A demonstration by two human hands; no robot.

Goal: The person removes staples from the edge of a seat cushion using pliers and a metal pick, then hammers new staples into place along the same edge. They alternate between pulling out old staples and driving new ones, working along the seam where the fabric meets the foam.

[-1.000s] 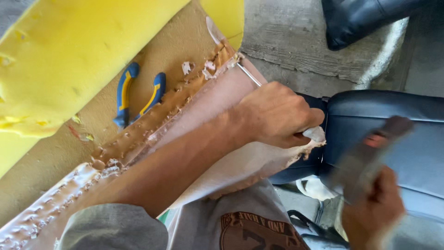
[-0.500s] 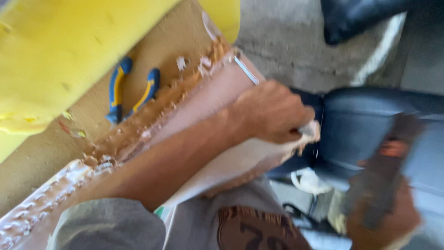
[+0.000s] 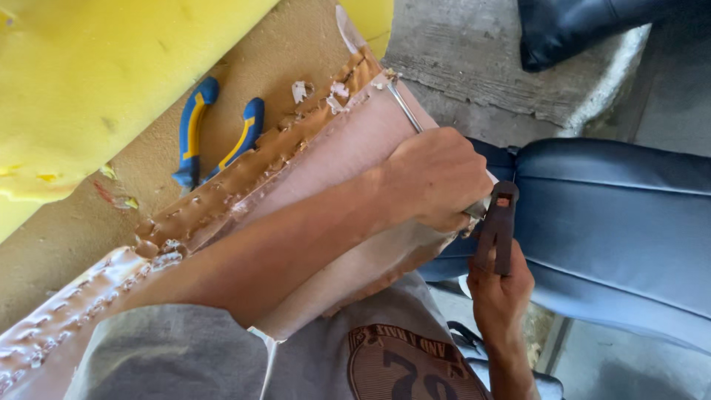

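Tan leatherette cover [image 3: 348, 155], worn and peeling along its stapled edge, stretched over a board and running diagonally from lower left to upper centre in the head view; torn flakes of backing scattered along the seam. Left hand [image 3: 437, 181] closed in a fist at the cover's right-hand edge, fingers curled tight round a slim metal tool [image 3: 404, 104] whose shaft lies along the fold of the cover, tip pointing up toward the yellow foam; forearm lying across the cover. Right hand [image 3: 500, 285] just below and to the right of the left, fingers wrapped narrowly about the lower end of a dark rusty metal tool [image 3: 498, 226] held upright, its head touching or very nearly touching the left fist at the cover's edge; exact contact not clear. Blue-and-yellow-handled pliers [image 3: 215, 137] lying unheld on the tan surface left of the seam, handles toward the top, just beside the yellow foam cushion [image 3: 96, 81] filling the upper left. Dark blue vinyl seat cushion [image 3: 615, 222] to the right, under and behind both hands. Second dark vinyl piece [image 3: 570, 26] at upper right on the concrete floor [image 3: 474, 67]. Grey shirt [image 3: 170, 355] with brown print at the bottom edge
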